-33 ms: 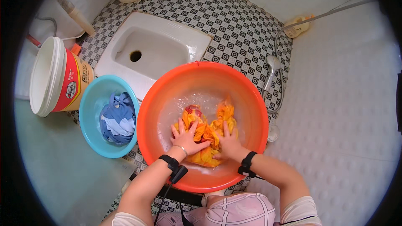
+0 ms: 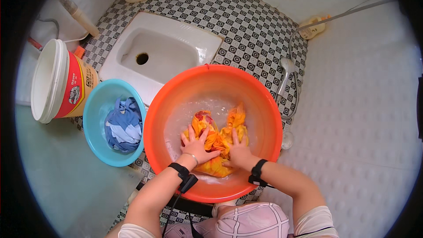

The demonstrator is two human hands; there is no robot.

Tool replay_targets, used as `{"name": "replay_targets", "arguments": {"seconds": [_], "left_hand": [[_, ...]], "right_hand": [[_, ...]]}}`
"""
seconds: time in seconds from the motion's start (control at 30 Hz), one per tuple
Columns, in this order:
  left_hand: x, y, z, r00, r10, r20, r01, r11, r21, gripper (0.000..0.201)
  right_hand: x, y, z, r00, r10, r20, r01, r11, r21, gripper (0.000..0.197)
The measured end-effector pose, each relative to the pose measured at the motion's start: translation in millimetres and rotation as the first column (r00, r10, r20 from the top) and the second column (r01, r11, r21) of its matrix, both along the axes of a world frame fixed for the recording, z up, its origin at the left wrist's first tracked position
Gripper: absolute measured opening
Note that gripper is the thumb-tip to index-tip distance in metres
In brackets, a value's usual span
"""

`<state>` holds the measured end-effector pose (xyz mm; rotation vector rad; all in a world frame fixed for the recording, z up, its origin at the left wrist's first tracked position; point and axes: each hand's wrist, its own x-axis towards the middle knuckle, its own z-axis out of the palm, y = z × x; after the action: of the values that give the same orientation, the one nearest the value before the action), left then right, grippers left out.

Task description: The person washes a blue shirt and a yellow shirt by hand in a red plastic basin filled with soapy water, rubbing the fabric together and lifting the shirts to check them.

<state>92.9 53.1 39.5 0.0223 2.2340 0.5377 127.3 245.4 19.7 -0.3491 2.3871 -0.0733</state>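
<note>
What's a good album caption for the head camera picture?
Left hand and right hand on yellow-orange cloth in a big orange basin.

Inside the orange basin (image 2: 211, 83), a hand can pass between the far wall and the yellow cloth (image 2: 216, 139). The near side is more difficult, because both forearms cross the rim there. On the left, the turquoise basin (image 2: 98, 110) stands close against it, with the bucket (image 2: 84, 83) behind; on the right, the shower head (image 2: 287, 65) lies just beside.
</note>
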Motion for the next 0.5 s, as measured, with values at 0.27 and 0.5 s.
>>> {"name": "replay_targets", "arguments": {"seconds": [0.27,0.5], "left_hand": [[-14.9,-9.0,-58.0,0.991,0.124,-0.047,-0.117,0.985,0.129,0.074],[-65.9,-29.6,-23.3,0.562,0.696,0.447,-0.722,0.149,0.676,0.043]], "right_hand": [[-51.2,-4.0,-51.9,0.984,-0.129,-0.121,0.088,0.950,-0.298,0.028],[-106.6,9.1,33.0,0.860,-0.467,-0.204,0.246,0.731,-0.637,0.043]]}}
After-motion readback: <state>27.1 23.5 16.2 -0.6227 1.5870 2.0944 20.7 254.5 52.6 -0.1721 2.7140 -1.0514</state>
